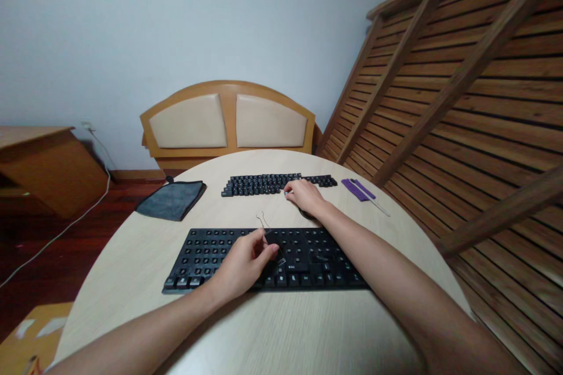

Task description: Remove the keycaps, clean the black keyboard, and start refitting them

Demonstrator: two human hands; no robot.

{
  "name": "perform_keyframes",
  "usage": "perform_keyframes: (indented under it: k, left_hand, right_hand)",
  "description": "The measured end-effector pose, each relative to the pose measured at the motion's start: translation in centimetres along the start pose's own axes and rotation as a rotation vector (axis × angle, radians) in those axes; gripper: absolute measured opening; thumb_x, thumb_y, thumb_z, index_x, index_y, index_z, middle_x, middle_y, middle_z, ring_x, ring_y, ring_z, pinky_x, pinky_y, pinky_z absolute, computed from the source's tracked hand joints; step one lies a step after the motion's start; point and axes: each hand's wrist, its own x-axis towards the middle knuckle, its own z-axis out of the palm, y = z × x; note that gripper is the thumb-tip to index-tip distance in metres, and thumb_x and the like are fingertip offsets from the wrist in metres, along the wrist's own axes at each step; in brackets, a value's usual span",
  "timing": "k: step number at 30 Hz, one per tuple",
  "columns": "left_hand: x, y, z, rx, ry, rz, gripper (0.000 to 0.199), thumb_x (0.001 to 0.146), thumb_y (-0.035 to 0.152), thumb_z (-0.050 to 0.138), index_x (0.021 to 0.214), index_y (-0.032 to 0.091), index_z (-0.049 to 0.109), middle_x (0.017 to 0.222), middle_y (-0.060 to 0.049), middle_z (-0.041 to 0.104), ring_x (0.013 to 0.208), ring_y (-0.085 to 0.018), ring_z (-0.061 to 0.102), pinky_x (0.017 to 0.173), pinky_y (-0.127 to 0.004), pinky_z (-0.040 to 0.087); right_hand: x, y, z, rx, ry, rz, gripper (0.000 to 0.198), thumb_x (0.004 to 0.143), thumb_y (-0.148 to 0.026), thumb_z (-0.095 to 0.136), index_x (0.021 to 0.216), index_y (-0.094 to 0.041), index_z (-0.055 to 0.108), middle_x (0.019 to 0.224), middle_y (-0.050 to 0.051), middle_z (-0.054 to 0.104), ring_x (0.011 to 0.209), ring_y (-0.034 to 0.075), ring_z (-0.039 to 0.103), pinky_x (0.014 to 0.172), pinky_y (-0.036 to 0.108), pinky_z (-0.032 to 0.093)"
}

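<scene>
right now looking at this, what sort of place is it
Probably a bedroom or spare room in a home: a padded wooden headboard stands by the pale wall, a large slatted wooden panel is at the right, and a keyboard lies on a round table.

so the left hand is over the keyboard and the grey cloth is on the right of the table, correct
Wrong side: the head view shows the grey cloth on the left of the table. The left hand is over the keyboard.
</scene>
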Motion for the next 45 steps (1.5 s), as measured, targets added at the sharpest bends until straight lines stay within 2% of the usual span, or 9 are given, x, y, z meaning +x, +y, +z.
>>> perform_keyframes:
  k: [15,25,30,33,36,38,40,42,45]
  left_hand:
    - [-0.1,-0.4,0.2,-0.02,0.009,0.022,0.025,0.096,0.036,0.054,0.079,0.017,0.056,0.073,-0.001,0.063,0.068,-0.016,0.056,0.062,-0.028,0.04]
    - [-0.1,-0.3,0.1,0.017,0.025,0.021,0.025,0.095,0.036,0.054,0.078,0.018,0.056,0.072,-0.002,0.064,0.067,-0.017,0.056,0.062,-0.029,0.04]
    - [0.0,-0.4,0.2,-0.007,0.027,0.023,0.025,0.095,0.037,0.054,0.078,0.018,0.056,0.073,-0.002,0.065,0.068,-0.017,0.058,0.063,-0.029,0.042]
    - [0.1,-0.3,0.2,-0.027,0.026,0.02,0.025,0.095,0.037,0.055,0.078,0.018,0.056,0.073,-0.002,0.064,0.067,-0.017,0.058,0.063,-0.029,0.042]
    - [0.0,-0.1,0.1,-0.037,0.028,0.012,0.025,0.094,0.037,0.055,0.078,0.018,0.055,0.072,-0.002,0.064,0.066,-0.017,0.057,0.062,-0.029,0.042]
    - [-0.1,0.1,0.1,-0.034,0.023,0.02,0.025,0.094,0.037,0.055,0.078,0.018,0.056,0.071,-0.002,0.064,0.066,-0.017,0.057,0.061,-0.029,0.042]
    - [-0.3,0.2,0.0,-0.019,0.018,0.042,0.025,0.094,0.037,0.054,0.078,0.017,0.057,0.07,-0.002,0.062,0.065,-0.016,0.055,0.06,-0.028,0.041]
    - [-0.5,0.4,0.1,0.012,0.017,0.073,0.025,0.094,0.036,0.055,0.077,0.017,0.057,0.068,-0.001,0.06,0.063,-0.015,0.053,0.058,-0.027,0.039]
    - [-0.7,0.7,0.2,0.081,0.021,0.104,0.025,0.093,0.034,0.056,0.074,0.017,0.054,0.066,0.001,0.058,0.061,-0.014,0.052,0.055,-0.025,0.036]
  right_hand:
    - [1.4,0.7,3.1,-0.072,0.056,0.087,0.022,0.093,-0.026,0.061,0.114,-0.026,0.066,0.113,0.005,0.072,0.106,0.022,0.064,0.083,0.03,0.046]
    - [1.3,0.3,3.1,-0.024,0.051,0.119,0.023,0.093,-0.027,0.06,0.115,-0.026,0.065,0.112,0.004,0.073,0.103,0.022,0.065,0.082,0.031,0.046]
    - [0.7,0.0,2.1,0.008,0.022,0.105,0.03,0.089,-0.025,0.064,0.119,-0.024,0.063,0.111,0.006,0.072,0.102,0.023,0.065,0.082,0.032,0.046]
    - [-0.9,-0.4,0.7,0.042,-0.018,0.059,0.036,0.084,-0.024,0.069,0.119,-0.023,0.063,0.107,0.005,0.073,0.102,0.024,0.066,0.081,0.032,0.047]
    - [-3.8,-0.9,-1.1,0.094,-0.083,-0.039,0.033,0.084,-0.031,0.069,0.117,-0.023,0.065,0.103,0.003,0.073,0.098,0.023,0.066,0.081,0.031,0.048]
    - [-6.3,-1.2,-2.3,0.133,-0.138,-0.129,0.031,0.086,-0.037,0.069,0.114,-0.025,0.067,0.107,0.003,0.073,0.1,0.021,0.066,0.086,0.03,0.047]
    - [-8.8,-1.3,-3.3,0.207,-0.232,-0.303,0.03,0.087,-0.04,0.068,0.112,-0.023,0.067,0.115,0.005,0.07,0.11,0.022,0.062,0.095,0.032,0.045]
    - [-11.1,-1.4,-4.0,0.272,-0.319,-0.383,0.039,0.085,-0.048,0.069,0.115,-0.022,0.066,0.117,0.007,0.067,0.112,0.024,0.06,0.098,0.036,0.044]
    - [-13.4,-1.3,-4.0,0.313,-0.367,-0.388,0.056,0.076,-0.054,0.076,0.12,-0.022,0.063,0.128,0.009,0.059,0.122,0.027,0.052,0.104,0.039,0.041]
